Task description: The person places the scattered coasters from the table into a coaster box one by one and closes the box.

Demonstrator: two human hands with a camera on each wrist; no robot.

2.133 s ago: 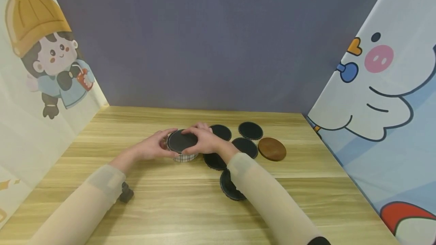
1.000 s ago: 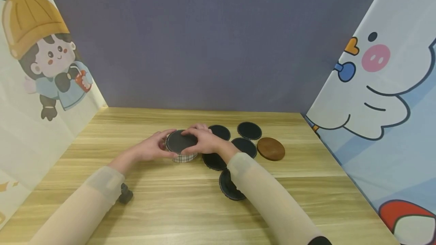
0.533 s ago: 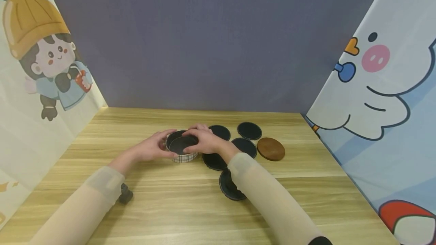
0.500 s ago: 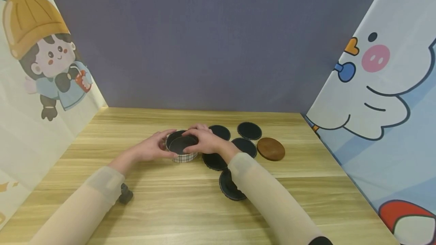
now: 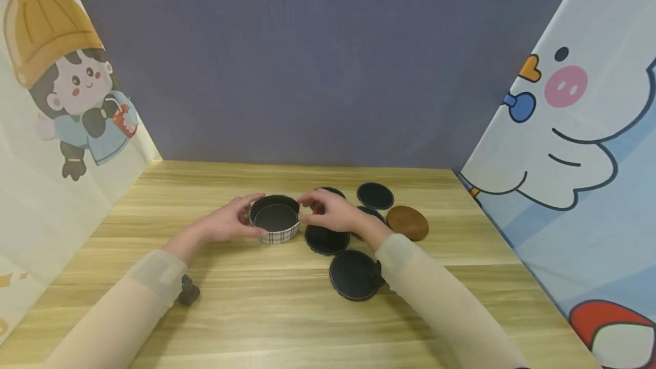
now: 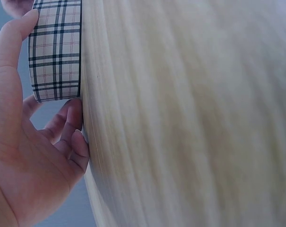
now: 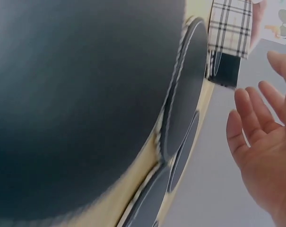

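Observation:
A round coaster holder (image 5: 279, 237) with a plaid outside and black inside stands on the table, with a gap in its right side. A black disc, apparently a coaster (image 5: 275, 218), lies low inside it. My left hand (image 5: 228, 221) grips the holder's left side, thumb in front and fingers behind; in the left wrist view the thumb lies against the plaid wall (image 6: 56, 52). My right hand (image 5: 335, 212) is just right of the holder, apart from it, fingers loosely bent with nothing held. In the right wrist view, that hand (image 7: 270, 137) faces the gap.
Several round black coasters (image 5: 355, 275) lie flat right of the holder, some partly under my right hand and forearm. A brown round coaster (image 5: 407, 222) lies farther right. A small dark object (image 5: 188, 291) is beside my left sleeve. Printed side panels and a grey back wall border the table (image 5: 246, 312).
The black coaster, earlier level with the holder's rim, has dropped down inside. My right hand has let go and moved right. My left hand has stayed on the holder.

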